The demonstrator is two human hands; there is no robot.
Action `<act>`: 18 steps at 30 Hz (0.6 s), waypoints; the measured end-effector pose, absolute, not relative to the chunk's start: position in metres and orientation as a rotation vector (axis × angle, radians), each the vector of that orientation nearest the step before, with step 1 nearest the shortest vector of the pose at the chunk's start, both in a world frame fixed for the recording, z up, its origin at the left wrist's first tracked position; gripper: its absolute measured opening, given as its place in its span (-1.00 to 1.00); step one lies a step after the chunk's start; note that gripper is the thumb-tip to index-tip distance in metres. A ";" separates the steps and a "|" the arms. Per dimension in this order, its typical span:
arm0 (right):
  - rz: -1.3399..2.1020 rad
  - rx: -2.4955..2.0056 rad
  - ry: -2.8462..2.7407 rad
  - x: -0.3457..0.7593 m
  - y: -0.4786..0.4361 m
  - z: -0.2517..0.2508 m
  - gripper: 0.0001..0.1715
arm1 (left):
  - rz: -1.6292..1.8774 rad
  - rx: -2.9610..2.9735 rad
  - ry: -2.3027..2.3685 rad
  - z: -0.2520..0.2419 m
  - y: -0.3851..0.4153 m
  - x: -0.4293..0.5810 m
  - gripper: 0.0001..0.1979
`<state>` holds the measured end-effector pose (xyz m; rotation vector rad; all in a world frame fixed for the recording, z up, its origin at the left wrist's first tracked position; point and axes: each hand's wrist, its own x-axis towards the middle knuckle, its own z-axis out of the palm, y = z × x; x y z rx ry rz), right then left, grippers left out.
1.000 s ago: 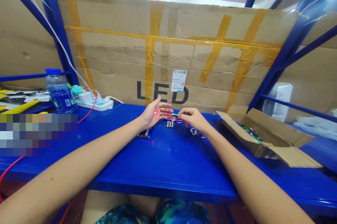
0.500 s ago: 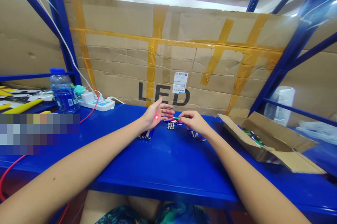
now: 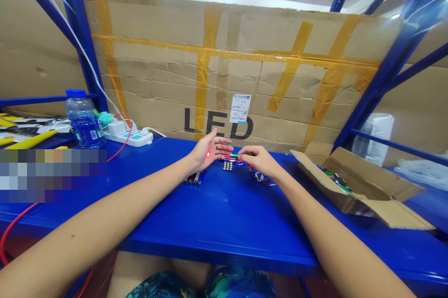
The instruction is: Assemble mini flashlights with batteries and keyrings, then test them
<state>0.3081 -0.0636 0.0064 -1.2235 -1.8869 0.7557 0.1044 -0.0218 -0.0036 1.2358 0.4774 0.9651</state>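
My right hand (image 3: 257,159) pinches a small green pen-like tube (image 3: 234,155) that points toward my left palm. Held up on edge, my left hand (image 3: 209,151) has its fingers apart and its palm facing right, with a bright red light dot on it. Just below the tube, several small silvery round pieces (image 3: 227,166) sit in rows on the blue table (image 3: 224,214). Pink and purple tubes (image 3: 238,162) lie behind them, partly hidden. Several dark and blue tubes (image 3: 196,178) lie beneath my left wrist. Carabiner clips (image 3: 261,178) rest under my right wrist.
An open cardboard box (image 3: 380,200) holding green and dark tubes stands on the right. At the left are a bottle (image 3: 86,123) with a blue cap, a white power strip (image 3: 131,138) and a red cable (image 3: 123,145). A large cardboard sheet (image 3: 157,83) marked LED closes off the back.
The view has shifted very slightly. Both hands hold nearly the same pose, and the red dot stays on my left palm.
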 end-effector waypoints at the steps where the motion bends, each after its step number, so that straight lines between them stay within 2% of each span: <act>1: 0.754 -1.218 -1.891 0.308 -0.063 0.006 -0.81 | 0.967 1.243 0.475 -0.004 -0.022 0.104 -0.34; 18: 0.745 -1.223 -1.884 0.309 -0.062 0.006 -0.82 | 0.949 1.250 0.466 -0.002 -0.024 0.105 -0.33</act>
